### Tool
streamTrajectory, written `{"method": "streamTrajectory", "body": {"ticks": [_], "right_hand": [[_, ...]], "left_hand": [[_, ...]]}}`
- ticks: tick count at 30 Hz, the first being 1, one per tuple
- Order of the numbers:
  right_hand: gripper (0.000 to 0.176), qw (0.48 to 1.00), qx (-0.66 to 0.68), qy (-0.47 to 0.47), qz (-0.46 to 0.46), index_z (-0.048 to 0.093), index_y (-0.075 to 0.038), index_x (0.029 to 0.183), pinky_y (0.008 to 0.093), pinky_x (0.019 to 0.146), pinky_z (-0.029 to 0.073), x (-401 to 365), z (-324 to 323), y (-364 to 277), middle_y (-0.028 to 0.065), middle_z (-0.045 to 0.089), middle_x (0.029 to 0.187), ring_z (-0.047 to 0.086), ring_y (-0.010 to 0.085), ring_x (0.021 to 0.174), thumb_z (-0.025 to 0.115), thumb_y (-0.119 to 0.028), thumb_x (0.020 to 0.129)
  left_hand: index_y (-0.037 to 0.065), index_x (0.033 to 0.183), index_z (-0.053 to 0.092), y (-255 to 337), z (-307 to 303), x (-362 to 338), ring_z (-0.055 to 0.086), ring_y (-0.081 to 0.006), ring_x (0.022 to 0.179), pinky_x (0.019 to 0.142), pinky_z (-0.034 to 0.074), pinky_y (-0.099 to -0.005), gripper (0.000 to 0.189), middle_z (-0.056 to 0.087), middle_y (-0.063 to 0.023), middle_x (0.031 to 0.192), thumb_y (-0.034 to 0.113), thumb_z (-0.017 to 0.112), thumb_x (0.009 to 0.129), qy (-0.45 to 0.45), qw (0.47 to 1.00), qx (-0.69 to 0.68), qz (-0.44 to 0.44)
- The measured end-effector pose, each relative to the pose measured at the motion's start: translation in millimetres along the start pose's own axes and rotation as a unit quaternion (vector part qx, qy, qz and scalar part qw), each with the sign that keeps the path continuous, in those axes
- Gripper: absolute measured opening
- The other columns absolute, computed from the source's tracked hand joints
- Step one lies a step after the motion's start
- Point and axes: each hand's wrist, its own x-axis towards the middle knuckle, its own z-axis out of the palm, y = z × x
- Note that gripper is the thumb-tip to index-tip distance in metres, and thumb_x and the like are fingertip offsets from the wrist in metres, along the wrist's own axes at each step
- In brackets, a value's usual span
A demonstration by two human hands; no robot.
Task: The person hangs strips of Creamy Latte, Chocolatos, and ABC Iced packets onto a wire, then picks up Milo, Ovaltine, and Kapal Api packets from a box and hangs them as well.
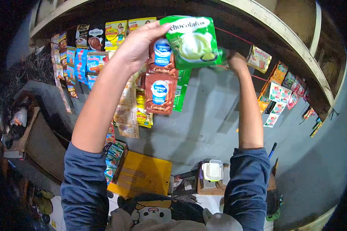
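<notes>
My left hand (140, 44) is raised to the hanging sachets, its thumb on the front of a green Chocolatos drink sachet (194, 42) at the upper left corner. Against the sachet's lower right side is a smeared green patch, perhaps a second sachet. My right hand (238, 63) is just right of it, blurred, with its fingers hard to make out. Brown Frisian Flag sachets (160, 94) hang in a strip below my left hand. Behind them shows another green strip (182, 88).
A red cord (239, 36) runs under the curved wooden beam (289, 36). Coffee sachets (97, 63) hang at left, a Good Day sachet (259, 59) and white sachets (275, 98) at right. Below are a yellow board (142, 173) and a plastic container (213, 170).
</notes>
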Motion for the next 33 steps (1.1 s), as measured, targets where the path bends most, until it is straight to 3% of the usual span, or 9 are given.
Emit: {"method": "streamTrajectory", "body": {"ticks": [5,7,11,14,17,22,26,28,33], "right_hand": [[0.032,0.937,0.279,0.151,-0.149,0.055,-0.001,0.096,0.0333,0.074,0.043,-62,-37,-17,0.0176,0.057,0.092,0.055,0.0288,0.085,0.052,-0.005,0.064],[0.037,0.888,0.43,-0.037,-0.157,0.054,0.0,0.097,0.0272,0.07,0.043,-94,-70,-51,0.0134,0.057,0.089,0.054,0.0207,0.073,0.056,-0.006,0.06],[0.043,0.93,0.286,0.039,-0.23,0.052,0.0,0.101,0.0264,0.065,0.041,-65,-51,-58,0.0063,0.056,0.085,0.048,0.0114,0.066,0.058,-0.006,0.059],[0.043,0.865,0.391,-0.061,-0.307,0.051,0.0,0.103,0.024,0.057,0.04,-52,-48,-35,0.0045,0.056,0.09,0.045,0.0072,0.06,0.057,-0.003,0.06],[0.042,0.808,0.503,-0.202,-0.229,0.05,0.0,0.105,0.0157,0.046,0.033,-94,-85,-40,0.0017,0.058,0.09,0.037,-0.0008,0.051,0.059,-0.002,0.063],[0.017,0.904,0.368,0.094,-0.196,0.06,0.0,0.081,0.0253,0.056,0.044,-80,-60,-73,0.0106,0.06,0.065,0.056,0.0116,0.058,0.062,-0.007,0.066],[0.019,0.911,0.339,0.207,-0.112,0.06,-0.001,0.081,0.0327,0.058,0.044,-57,-54,-73,0.0164,0.058,0.066,0.058,0.0253,0.06,0.062,-0.009,0.065],[0.02,0.926,0.293,0.217,-0.097,0.059,-0.001,0.084,0.0334,0.061,0.044,-38,-39,-69,0.0172,0.058,0.072,0.058,0.027,0.067,0.062,-0.011,0.066],[0.023,0.96,0.178,0.186,-0.11,0.058,0.0,0.084,0.0397,0.069,0.045,-3,21,-60,0.0219,0.057,0.08,0.055,0.0355,0.08,0.062,-0.015,0.066]], "left_hand": [[0.004,0.101,0.053,-15,2,10,0.055,-0.0074,0.078,0.07,0.046,-0.0219,0.024,0.058,-0.0018,0.091,0.018,0.052,0.081,0.014,0.998,0.06,0.009],[0.005,0.099,0.055,-20,9,12,0.056,-0.007,0.076,0.067,0.046,-0.0209,0.022,0.059,-0.0017,0.089,0.017,0.052,0.081,0.043,0.995,0.088,0.017],[0.005,0.096,0.055,-33,5,24,0.056,-0.0076,0.074,0.065,0.047,-0.0222,0.02,0.059,-0.0014,0.087,0.017,0.054,0.08,0.033,0.998,0.055,0.01],[0.005,0.096,0.055,-28,12,23,0.057,-0.0081,0.073,0.064,0.048,-0.0227,0.021,0.06,-0.0018,0.087,0.017,0.054,0.08,0.05,0.999,0.017,-0.009],[0.005,0.097,0.054,-29,9,33,0.057,-0.0083,0.073,0.064,0.048,-0.0226,0.022,0.059,-0.0022,0.087,0.018,0.055,0.079,0.077,0.996,0.04,0.027],[0.005,0.097,0.054,-14,19,37,0.057,-0.0076,0.071,0.063,0.048,-0.0221,0.023,0.059,-0.0016,0.085,0.02,0.055,0.08,0.116,0.99,0.063,0.05],[0.006,0.086,0.055,-13,25,45,0.054,-0.0047,0.063,0.057,0.045,-0.0199,0.018,0.057,0.0011,0.075,0.022,0.057,0.078,0.133,0.983,0.106,0.071],[0.006,0.082,0.057,-22,20,48,0.051,-0.0034,0.06,0.053,0.041,-0.0178,0.015,0.056,0.0022,0.072,0.02,0.059,0.077,0.057,0.973,0.205,0.086],[0.003,0.082,0.061,-61,25,42,0.049,-0.0059,0.064,0.058,0.039,-0.0193,0.016,0.057,0.0006,0.073,0.015,0.062,0.073,0.123,0.95,0.277,0.078]]}}
